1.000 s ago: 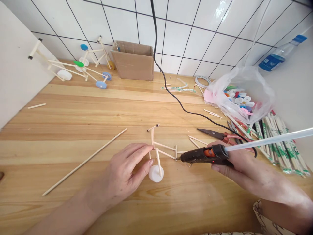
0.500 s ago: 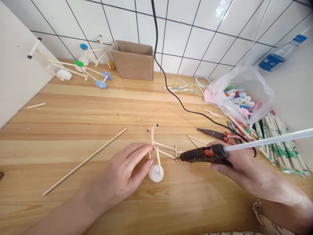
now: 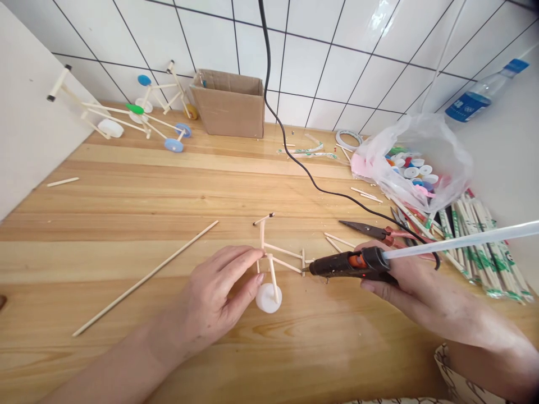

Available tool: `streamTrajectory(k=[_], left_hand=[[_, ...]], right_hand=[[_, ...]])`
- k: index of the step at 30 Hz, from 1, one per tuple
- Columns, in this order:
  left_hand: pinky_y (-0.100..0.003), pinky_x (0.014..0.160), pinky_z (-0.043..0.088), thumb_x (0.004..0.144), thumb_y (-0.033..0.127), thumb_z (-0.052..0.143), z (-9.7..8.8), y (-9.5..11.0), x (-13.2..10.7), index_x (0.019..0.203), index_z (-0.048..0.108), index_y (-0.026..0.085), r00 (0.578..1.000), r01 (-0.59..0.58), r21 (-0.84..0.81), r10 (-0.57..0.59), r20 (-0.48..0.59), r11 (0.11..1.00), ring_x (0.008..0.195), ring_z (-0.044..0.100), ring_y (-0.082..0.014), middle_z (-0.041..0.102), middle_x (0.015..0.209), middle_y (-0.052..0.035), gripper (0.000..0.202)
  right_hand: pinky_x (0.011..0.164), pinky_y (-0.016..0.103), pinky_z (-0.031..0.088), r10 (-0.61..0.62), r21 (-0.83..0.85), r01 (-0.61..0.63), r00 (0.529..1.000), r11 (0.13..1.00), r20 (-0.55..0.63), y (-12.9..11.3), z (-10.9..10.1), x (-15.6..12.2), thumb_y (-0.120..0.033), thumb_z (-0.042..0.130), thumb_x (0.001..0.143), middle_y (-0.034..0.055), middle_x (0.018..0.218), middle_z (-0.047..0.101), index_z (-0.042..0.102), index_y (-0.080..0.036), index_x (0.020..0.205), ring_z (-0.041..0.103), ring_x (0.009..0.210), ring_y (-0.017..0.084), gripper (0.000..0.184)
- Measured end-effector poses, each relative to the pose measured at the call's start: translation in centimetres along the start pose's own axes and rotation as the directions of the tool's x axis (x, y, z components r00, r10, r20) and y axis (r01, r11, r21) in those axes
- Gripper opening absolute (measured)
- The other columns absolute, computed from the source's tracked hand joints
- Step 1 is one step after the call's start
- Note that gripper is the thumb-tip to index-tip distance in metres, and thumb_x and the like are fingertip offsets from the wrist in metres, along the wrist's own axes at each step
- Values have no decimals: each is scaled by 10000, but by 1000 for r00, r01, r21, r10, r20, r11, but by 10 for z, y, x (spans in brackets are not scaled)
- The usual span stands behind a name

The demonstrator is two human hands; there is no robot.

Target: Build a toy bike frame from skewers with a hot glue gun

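My left hand (image 3: 223, 286) is closed, pinching the front of a small stick-built tricycle frame (image 3: 286, 264) between thumb and fingers. A white bottle-cap wheel (image 3: 268, 298) stands at its front, under a handlebar stick (image 3: 263, 219) with dark ends. In my right hand (image 3: 404, 280) is a black hot glue gun (image 3: 353, 264), with a long clear glue stick (image 3: 467, 240) running out of its back. The gun's nozzle touches or nearly touches the crosspiece (image 3: 303, 262) at the rear of the frame. My right fingers are partly hidden behind the gun.
A long stick (image 3: 145, 279) lies left of my left hand. Red-handled pliers (image 3: 379, 231), a bag of bottle caps (image 3: 415, 163) and bundled chopsticks (image 3: 488, 247) are at right. Finished stick tricycles (image 3: 126, 115) and a cardboard box (image 3: 229, 106) stand behind. A black cable (image 3: 309, 174) crosses the table.
The glue gun has shifted very slightly left, its nozzle closer in against the rear crosspiece. My left hand and the frame have stayed put.
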State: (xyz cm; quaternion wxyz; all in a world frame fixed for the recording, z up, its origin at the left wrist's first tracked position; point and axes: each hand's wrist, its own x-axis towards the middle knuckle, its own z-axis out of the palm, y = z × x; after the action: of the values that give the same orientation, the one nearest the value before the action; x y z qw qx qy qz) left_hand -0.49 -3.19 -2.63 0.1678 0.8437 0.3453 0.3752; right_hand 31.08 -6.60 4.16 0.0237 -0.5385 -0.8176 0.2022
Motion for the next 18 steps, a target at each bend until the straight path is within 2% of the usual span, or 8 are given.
streamTrajectory(k=[5, 9, 12, 15, 18], left_hand=[[-297, 828, 544, 854, 132, 580, 0, 0, 0, 1151, 540, 161, 1000, 14, -1, -14, 7, 1000, 934, 640, -178, 660, 1031, -83, 301], [-291, 832, 540, 851, 121, 580, -1, 1, 1, 1143, 546, 149, 1000, -1, 0, 1, -1, 1000, 934, 639, -177, 660, 1028, -89, 296], [-282, 832, 537, 848, 112, 579, 0, 1, 1, 1135, 548, 143, 1000, 2, 0, -2, -7, 1000, 934, 637, -174, 657, 1023, -90, 291], [-277, 838, 531, 851, 118, 580, 0, 0, 0, 1143, 544, 137, 1000, 6, -1, -6, 2, 1000, 940, 632, -170, 653, 1026, -90, 294], [-274, 847, 525, 855, 120, 580, 1, -2, -1, 1160, 533, 141, 1000, 6, -4, -5, 12, 1000, 957, 624, -166, 650, 1034, -84, 309]], right_hand=[[783, 363, 538, 15, 51, -14, 1000, 999, -26, 1, -2, 1, -384, 513, 892, 59, 1010, 656, 609, -244, 1084, 617, 930, 249, 256], [845, 395, 518, 99, 264, -91, 995, 960, -18, 4, -2, 5, -415, 568, 862, 60, 1034, 657, 591, -247, 1128, 606, 952, 259, 316], [893, 376, 494, 96, 449, -75, 995, 891, -23, 2, -5, 13, -396, 589, 856, 51, 1070, 654, 610, -249, 1117, 592, 1014, 253, 300], [770, 315, 516, 103, 575, -49, 993, 817, -62, 1, -10, 22, -405, 620, 833, 36, 917, 663, 654, -227, 999, 612, 893, 218, 245], [567, 244, 472, 163, 660, -111, 986, 743, -18, 8, -15, 28, -419, 657, 804, 10, 754, 611, 660, -204, 918, 557, 663, 144, 243]])
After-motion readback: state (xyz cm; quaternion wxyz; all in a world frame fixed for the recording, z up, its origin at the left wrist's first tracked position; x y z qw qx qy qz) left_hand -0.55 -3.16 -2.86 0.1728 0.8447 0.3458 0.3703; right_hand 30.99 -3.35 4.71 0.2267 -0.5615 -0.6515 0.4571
